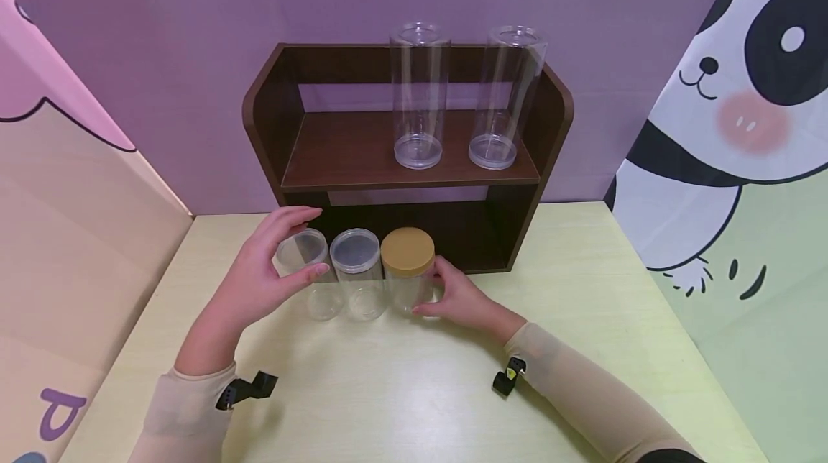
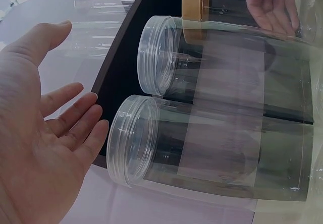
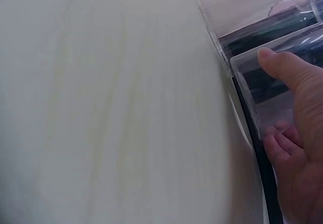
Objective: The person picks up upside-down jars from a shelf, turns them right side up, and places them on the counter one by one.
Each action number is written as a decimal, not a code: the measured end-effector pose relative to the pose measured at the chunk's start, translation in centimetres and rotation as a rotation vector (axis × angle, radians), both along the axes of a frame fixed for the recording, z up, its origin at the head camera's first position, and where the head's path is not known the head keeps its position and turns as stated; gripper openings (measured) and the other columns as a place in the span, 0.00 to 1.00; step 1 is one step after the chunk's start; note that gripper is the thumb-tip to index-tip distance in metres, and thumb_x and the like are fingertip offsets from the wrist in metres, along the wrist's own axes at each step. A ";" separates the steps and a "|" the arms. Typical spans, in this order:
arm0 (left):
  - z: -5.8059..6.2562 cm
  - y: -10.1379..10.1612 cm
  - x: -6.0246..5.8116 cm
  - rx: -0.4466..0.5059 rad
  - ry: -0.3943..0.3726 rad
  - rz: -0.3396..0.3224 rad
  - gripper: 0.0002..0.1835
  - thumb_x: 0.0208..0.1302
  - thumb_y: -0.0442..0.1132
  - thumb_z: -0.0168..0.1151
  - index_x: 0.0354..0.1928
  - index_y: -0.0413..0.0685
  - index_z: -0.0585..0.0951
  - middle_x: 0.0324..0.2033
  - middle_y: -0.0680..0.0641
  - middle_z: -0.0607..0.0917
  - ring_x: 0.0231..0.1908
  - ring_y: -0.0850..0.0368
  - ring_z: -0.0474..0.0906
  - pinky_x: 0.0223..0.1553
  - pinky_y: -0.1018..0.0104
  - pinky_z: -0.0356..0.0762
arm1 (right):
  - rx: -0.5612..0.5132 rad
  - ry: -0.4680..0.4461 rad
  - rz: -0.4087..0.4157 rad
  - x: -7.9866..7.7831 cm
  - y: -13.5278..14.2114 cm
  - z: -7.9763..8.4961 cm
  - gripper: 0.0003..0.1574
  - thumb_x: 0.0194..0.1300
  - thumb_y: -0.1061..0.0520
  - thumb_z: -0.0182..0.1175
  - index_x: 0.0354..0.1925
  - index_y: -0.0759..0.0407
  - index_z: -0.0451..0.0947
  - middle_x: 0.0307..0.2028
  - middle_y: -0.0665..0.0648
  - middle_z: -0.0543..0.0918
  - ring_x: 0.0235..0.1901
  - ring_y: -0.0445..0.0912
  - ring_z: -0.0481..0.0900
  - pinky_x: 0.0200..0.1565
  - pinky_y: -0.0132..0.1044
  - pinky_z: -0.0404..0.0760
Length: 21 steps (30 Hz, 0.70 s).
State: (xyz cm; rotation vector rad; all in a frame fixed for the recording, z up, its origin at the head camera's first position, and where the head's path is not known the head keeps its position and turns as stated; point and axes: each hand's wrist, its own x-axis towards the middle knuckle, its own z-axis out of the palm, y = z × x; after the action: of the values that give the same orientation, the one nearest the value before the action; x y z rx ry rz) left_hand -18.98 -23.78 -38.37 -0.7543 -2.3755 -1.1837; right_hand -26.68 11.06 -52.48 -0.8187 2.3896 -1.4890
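Three clear jars stand side by side in front of the shelf. The right one is a jar with a tan lid [image 1: 407, 251], and my right hand [image 1: 467, 298] grips its lower part between thumb and fingers. In the right wrist view the thumb [image 3: 282, 65] lies along that jar's side near its base. Beside it is the middle jar [image 1: 356, 251] with a clear lid. My left hand [image 1: 259, 269] is held around the top of the left jar [image 2: 133, 141], fingers spread and loosely bent. A gap shows between those fingers and the lid in the left wrist view.
Behind the jars stands a dark brown two-tier shelf [image 1: 414, 179] against a purple backdrop [image 1: 162, 75]. Its upper tier bears two tall clear cylinders, one left [image 1: 419, 103] and one right [image 1: 501, 103]. The pale table [image 1: 375, 398] extends toward me.
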 end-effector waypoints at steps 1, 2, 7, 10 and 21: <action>0.0 0.0 0.0 0.000 -0.001 0.001 0.41 0.61 0.28 0.81 0.76 0.44 0.77 0.71 0.46 0.78 0.67 0.62 0.74 0.73 0.76 0.66 | -0.004 0.001 0.003 0.0 0.0 -0.1 0.54 0.58 0.57 0.87 0.74 0.59 0.67 0.64 0.56 0.78 0.71 0.53 0.76 0.77 0.54 0.72; 0.0 0.0 0.0 0.000 -0.001 0.001 0.41 0.61 0.28 0.81 0.76 0.44 0.77 0.71 0.46 0.78 0.67 0.62 0.74 0.73 0.76 0.66 | -0.008 0.002 0.006 -0.1 0.0 -0.2 0.54 0.58 0.58 0.87 0.74 0.59 0.67 0.64 0.56 0.78 0.71 0.53 0.76 0.77 0.54 0.72; -0.1 -0.1 -0.1 0.000 0.009 -0.006 0.41 0.60 0.27 0.81 0.76 0.43 0.77 0.70 0.45 0.78 0.67 0.62 0.74 0.73 0.76 0.67 | -0.014 0.018 0.022 -0.2 -0.1 -0.5 0.54 0.58 0.58 0.87 0.73 0.60 0.68 0.63 0.56 0.79 0.71 0.54 0.76 0.77 0.56 0.72; -0.2 -0.1 -0.2 0.000 0.017 -0.012 0.40 0.60 0.27 0.81 0.76 0.43 0.77 0.70 0.45 0.78 0.67 0.63 0.74 0.73 0.76 0.67 | -0.002 0.019 0.025 -0.2 -0.1 -0.5 0.54 0.57 0.58 0.88 0.73 0.59 0.68 0.64 0.56 0.80 0.71 0.54 0.76 0.77 0.57 0.73; -0.3 0.1 -0.3 0.014 0.029 -0.034 0.40 0.59 0.25 0.81 0.75 0.40 0.77 0.69 0.43 0.79 0.68 0.64 0.73 0.74 0.74 0.68 | 0.008 0.002 0.034 -0.1 0.0 -0.2 0.57 0.56 0.60 0.88 0.75 0.57 0.66 0.66 0.56 0.79 0.72 0.53 0.75 0.77 0.55 0.72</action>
State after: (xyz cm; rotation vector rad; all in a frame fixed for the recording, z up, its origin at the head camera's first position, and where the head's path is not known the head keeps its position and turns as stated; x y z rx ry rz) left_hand -19.30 -23.72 -38.68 -0.8051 -2.3376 -1.1940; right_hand -26.80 11.05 -52.66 -0.8559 2.3695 -1.4654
